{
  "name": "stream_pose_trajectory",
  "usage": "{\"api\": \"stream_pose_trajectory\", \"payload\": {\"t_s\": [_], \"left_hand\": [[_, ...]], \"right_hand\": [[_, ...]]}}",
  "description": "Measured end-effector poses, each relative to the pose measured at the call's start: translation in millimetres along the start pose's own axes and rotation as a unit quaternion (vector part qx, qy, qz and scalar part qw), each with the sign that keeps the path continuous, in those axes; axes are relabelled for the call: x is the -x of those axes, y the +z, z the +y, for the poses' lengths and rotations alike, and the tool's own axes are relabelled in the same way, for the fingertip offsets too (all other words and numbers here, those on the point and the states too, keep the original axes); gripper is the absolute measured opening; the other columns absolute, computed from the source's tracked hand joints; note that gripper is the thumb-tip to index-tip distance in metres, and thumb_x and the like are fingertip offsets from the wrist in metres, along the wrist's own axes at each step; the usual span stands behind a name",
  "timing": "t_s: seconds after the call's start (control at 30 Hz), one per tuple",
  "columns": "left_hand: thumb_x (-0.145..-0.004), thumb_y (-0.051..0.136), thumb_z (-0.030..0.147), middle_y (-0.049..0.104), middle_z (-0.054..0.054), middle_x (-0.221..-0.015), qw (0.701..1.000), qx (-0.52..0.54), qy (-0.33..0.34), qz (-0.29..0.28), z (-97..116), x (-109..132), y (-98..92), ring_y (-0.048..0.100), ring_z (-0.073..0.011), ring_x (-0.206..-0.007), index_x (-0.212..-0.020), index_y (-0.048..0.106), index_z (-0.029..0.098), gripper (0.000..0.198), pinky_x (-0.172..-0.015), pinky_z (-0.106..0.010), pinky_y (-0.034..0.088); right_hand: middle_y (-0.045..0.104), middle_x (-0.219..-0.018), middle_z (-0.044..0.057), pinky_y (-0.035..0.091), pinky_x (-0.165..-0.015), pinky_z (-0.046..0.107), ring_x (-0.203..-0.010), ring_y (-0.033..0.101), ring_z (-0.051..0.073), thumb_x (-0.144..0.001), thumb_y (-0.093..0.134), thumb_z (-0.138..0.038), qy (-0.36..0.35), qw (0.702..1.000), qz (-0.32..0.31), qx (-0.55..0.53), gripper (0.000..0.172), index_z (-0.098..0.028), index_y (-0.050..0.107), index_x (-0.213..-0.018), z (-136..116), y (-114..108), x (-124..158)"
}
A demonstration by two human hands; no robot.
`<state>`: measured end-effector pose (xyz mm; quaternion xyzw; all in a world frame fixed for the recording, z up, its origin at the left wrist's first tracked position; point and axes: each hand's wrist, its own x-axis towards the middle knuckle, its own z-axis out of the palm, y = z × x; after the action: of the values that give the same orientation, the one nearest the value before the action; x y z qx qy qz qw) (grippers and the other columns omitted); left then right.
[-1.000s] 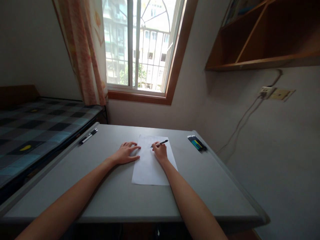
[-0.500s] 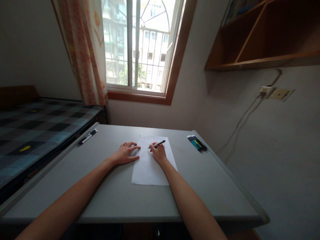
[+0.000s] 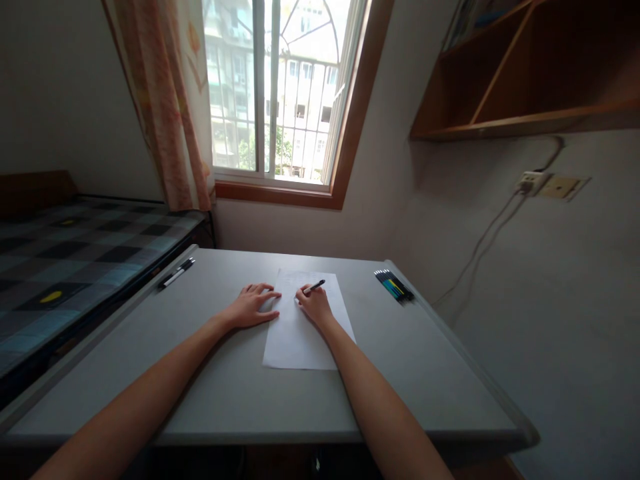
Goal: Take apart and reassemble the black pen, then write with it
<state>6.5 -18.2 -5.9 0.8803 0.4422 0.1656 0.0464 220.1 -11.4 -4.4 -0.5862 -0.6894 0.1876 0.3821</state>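
Observation:
A white sheet of paper [image 3: 300, 347] lies on the grey-white table [image 3: 215, 393], with faint marks near its top that are too small to read. My right hand [image 3: 315, 305] rests on the sheet, its fingers closed around a pen [image 3: 315, 287] with a dark upper end. The pen leans to the right, and its tip is hidden by the fingers. At the sheet's left edge, my left hand [image 3: 254, 307] lies flat with fingers spread, fingertips touching the paper and nothing held.
Several dark pens with light tips [image 3: 394, 287] lie side by side near the table's right edge. Black and white pens [image 3: 176, 273] lie near the left edge. A checkered bed [image 3: 100, 247] stands left, a wooden shelf [image 3: 500, 127] hangs upper right.
My right hand has shifted slightly left on the paper, and the pen has moved with it and stands a little steeper. My left hand has stayed in place.

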Motion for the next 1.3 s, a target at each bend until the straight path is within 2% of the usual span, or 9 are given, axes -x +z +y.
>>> {"api": "stream_pose_trajectory", "payload": {"t_s": [0.2, 0.47, 1.17, 1.3], "left_hand": [[-0.076, 0.044, 0.062, 0.046, -0.004, -0.124, 1.0, 0.0, 0.002, 0.002, 1, 0, -1.0, 0.043, -0.0245, -0.113, -0.121, 0.051, 0.034, 0.053, -0.103, -0.042, 0.021], [-0.076, 0.044, 0.061, 0.046, -0.004, -0.125, 1.0, 0.0, 0.002, 0.0, 2, 0, -2.5, 0.042, -0.0249, -0.113, -0.121, 0.05, 0.034, 0.053, -0.102, -0.042, 0.023], [-0.076, 0.044, 0.061, 0.045, -0.004, -0.126, 1.0, 0.002, 0.0, -0.004, 1, 0, -2.2, 0.042, -0.0252, -0.114, -0.122, 0.049, 0.034, 0.054, -0.102, -0.043, 0.023], [-0.076, 0.045, 0.061, 0.046, -0.004, -0.125, 1.0, 0.003, 0.0, 0.0, 0, 0, -1.4, 0.042, -0.0251, -0.113, -0.122, 0.05, 0.034, 0.053, -0.102, -0.043, 0.023]], "right_hand": [[0.064, -0.054, 0.004, 0.037, -0.058, 0.019, -0.058, 0.06, 0.014, -0.073, 0.047, -0.022, -0.004, 0.999, 0.014, 0.044, 0.02, -0.016, 0.061, -0.06, 1, -8, -3], [0.063, -0.052, 0.005, 0.036, -0.057, 0.019, -0.058, 0.061, 0.015, -0.071, 0.046, -0.021, 0.021, 0.999, 0.02, 0.045, 0.022, -0.017, 0.058, -0.053, 1, -17, -4], [0.064, -0.052, 0.005, 0.037, -0.06, 0.021, -0.061, 0.062, 0.017, -0.072, 0.046, -0.022, 0.018, 0.997, 0.024, 0.065, 0.021, -0.017, 0.061, -0.058, 3, -16, -5], [0.064, -0.053, 0.004, 0.039, -0.062, 0.02, -0.062, 0.063, 0.016, -0.072, 0.046, -0.023, 0.021, 0.999, 0.028, 0.03, 0.021, -0.017, 0.063, -0.061, 3, -14, -5]]}}
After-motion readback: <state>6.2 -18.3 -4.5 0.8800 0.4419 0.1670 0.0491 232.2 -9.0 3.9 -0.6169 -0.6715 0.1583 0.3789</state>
